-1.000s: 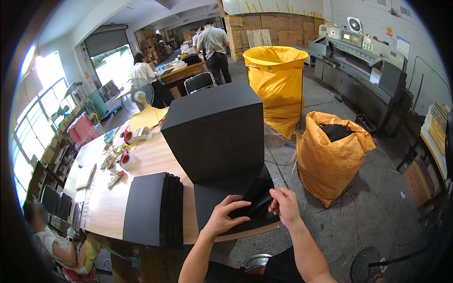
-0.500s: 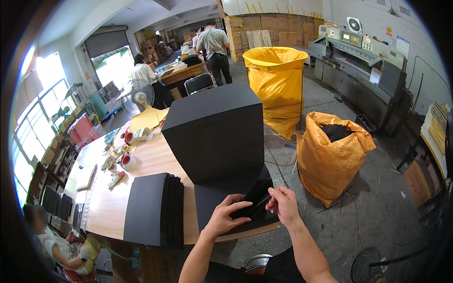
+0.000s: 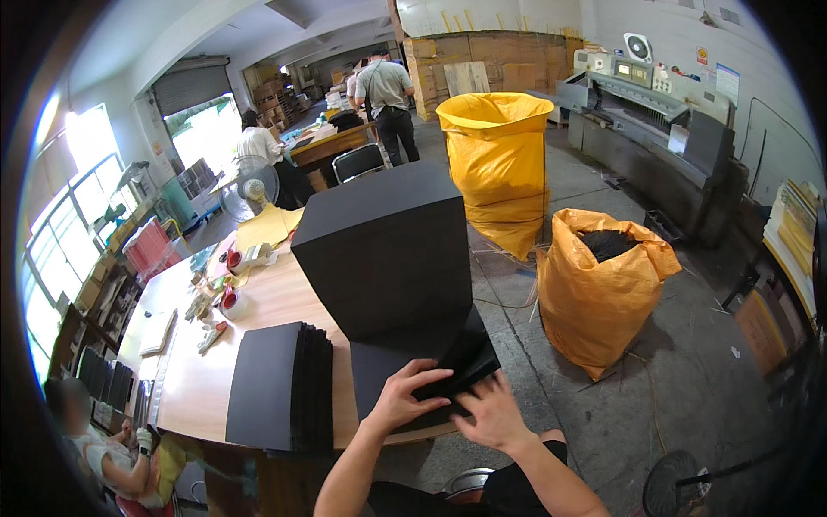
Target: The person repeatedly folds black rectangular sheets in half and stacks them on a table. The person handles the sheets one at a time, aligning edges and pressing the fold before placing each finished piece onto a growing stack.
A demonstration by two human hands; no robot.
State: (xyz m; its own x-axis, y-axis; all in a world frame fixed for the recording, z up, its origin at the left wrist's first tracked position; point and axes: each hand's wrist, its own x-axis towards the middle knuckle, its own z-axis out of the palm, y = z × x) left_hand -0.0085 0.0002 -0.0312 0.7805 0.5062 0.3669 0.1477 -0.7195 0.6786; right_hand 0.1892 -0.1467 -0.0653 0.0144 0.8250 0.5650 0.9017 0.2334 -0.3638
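Observation:
A thin black sheet (image 3: 469, 351) is bent up at its near right part, above a low pile of black sheets (image 3: 369, 366) on the table. My left hand (image 3: 405, 398) grips the bent part, thumb and fingers on either side of it. Just right of it, my right hand (image 3: 494, 414) lies against the sheet's near edge with its fingers apart; some fingertips are hard to make out. Behind the low pile rises a tall black stack (image 3: 388, 258). Left of my left hand sits another stack of black sheets (image 3: 274, 383).
Tape rolls (image 3: 231, 302), a glove (image 3: 211, 336) and yellow paper (image 3: 269, 226) lie on the wooden table (image 3: 194, 379). Two yellow-orange sacks (image 3: 498, 164) (image 3: 599, 310) stand right of it. A seated person (image 3: 112, 457) is at the lower left; other people work farther back near a fan (image 3: 250, 185).
My right hand has moved down and left from pinching the sheet's raised corner, and its fingers have spread. My left hand stays on the sheet. The view has shifted slightly.

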